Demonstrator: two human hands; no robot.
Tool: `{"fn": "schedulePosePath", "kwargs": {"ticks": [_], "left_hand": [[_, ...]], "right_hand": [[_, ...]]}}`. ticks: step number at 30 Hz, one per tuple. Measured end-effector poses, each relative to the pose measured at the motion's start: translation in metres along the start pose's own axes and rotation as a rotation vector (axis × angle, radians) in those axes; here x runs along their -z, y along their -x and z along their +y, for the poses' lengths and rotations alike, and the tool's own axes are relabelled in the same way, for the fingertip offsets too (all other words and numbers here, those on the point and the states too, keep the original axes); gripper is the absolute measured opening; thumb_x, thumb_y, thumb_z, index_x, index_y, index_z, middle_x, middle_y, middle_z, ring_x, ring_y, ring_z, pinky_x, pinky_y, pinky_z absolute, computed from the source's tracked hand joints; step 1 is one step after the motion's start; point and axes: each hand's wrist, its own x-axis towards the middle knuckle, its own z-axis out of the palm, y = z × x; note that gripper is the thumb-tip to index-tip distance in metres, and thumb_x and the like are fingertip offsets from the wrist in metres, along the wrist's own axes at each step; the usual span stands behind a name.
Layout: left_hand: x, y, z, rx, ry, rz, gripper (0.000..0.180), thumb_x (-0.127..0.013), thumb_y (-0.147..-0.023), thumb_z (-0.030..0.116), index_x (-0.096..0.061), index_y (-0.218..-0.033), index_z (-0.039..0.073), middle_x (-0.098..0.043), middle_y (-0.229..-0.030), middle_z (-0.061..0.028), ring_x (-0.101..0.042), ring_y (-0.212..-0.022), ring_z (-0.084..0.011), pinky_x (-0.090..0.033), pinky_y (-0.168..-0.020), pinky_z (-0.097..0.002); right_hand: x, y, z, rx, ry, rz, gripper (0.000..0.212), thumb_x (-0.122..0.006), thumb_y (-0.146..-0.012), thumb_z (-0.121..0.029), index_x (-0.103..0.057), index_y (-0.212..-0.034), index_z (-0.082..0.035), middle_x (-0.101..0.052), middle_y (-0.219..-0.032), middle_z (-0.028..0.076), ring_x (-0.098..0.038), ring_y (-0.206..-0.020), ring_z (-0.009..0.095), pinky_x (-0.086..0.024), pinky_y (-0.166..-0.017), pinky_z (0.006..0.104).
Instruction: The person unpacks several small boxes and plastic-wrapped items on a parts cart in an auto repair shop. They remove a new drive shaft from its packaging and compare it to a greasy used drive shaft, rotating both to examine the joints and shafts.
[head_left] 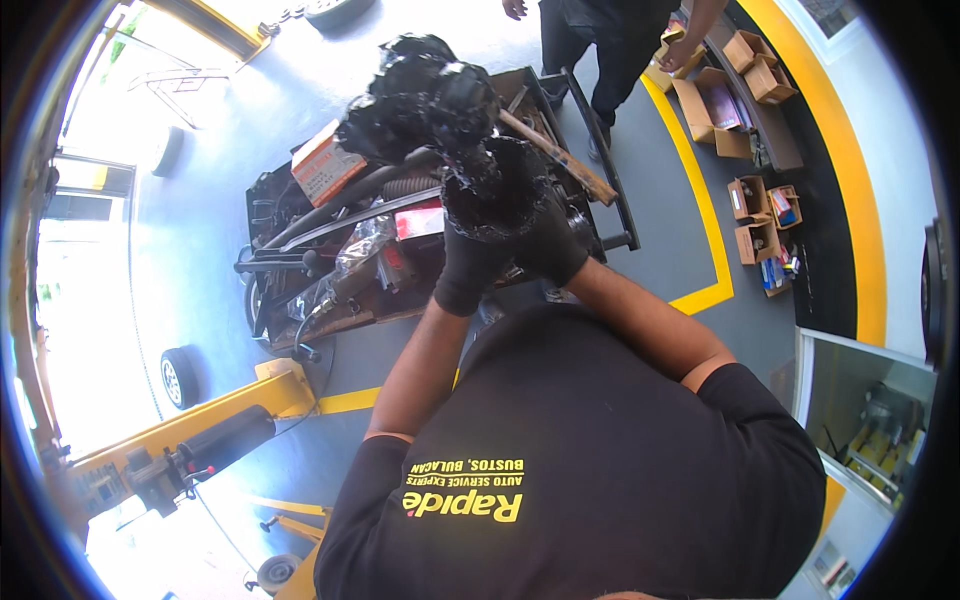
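Both of my hands wear black gloves and meet in front of me, above a cart of parts. My left hand [470, 266] wraps the near left side of a glossy, grease-smeared black cup-shaped thing [500, 205]. On its right side, my right hand [562, 243] is closed, with its fingers mostly hidden behind it. A large, shiny, crumpled black mass [425, 100] rises from its far side and seems joined to it by a narrow neck. I cannot tell whether that mass is thick grease or a greasy bag.
Under my hands, the metal cart [262, 205] carries an orange-white box [327, 163], hoses, bars and a wooden handle [585, 172]. Beyond it stands a co-worker in dark clothes [608, 60]. Cardboard boxes [752, 212] line the right wall. A yellow lift arm [225, 410] and wheel [178, 377] are left.
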Motion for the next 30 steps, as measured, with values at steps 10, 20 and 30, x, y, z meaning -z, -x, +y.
{"fn": "schedulePosePath", "kwargs": {"ticks": [10, 20, 30], "left_hand": [[0.005, -0.004, 0.009, -0.020, 0.061, -0.024, 0.061, -0.083, -0.088, 0.020, -0.062, -0.143, 0.007, -0.069, -0.130, -0.0133, -0.066, -0.121, -0.0340, -0.050, -0.108, -0.0461], [-0.001, -0.005, 0.011, -0.052, 0.058, -0.017, 0.063, -0.090, -0.085, 0.017, -0.062, -0.140, 0.004, -0.070, -0.133, -0.0106, -0.070, -0.118, -0.0226, -0.056, -0.103, -0.0382], [-0.011, -0.006, 0.017, 0.085, 0.444, 0.055, 0.071, -0.090, -0.083, 0.011, -0.055, -0.145, 0.002, -0.065, -0.139, -0.0137, -0.065, -0.127, -0.0259, -0.053, -0.109, -0.0413]], "right_hand": [[0.012, -0.013, -0.013, -0.033, -0.200, -0.053, 0.064, -0.077, -0.094, -0.021, -0.054, -0.151, -0.004, -0.066, -0.140, 0.022, -0.067, -0.126, 0.040, -0.054, -0.106, 0.0483], [0.004, -0.006, 0.003, 0.051, -0.027, -0.064, 0.069, -0.073, -0.098, -0.026, -0.048, -0.160, -0.009, -0.051, -0.160, 0.021, -0.046, -0.152, 0.040, -0.036, -0.126, 0.0516], [-0.007, -0.003, 0.022, 0.154, 0.317, -0.035, 0.074, -0.070, -0.100, -0.034, -0.043, -0.165, -0.011, -0.044, -0.165, 0.020, -0.040, -0.155, 0.041, -0.032, -0.128, 0.0528]]}}
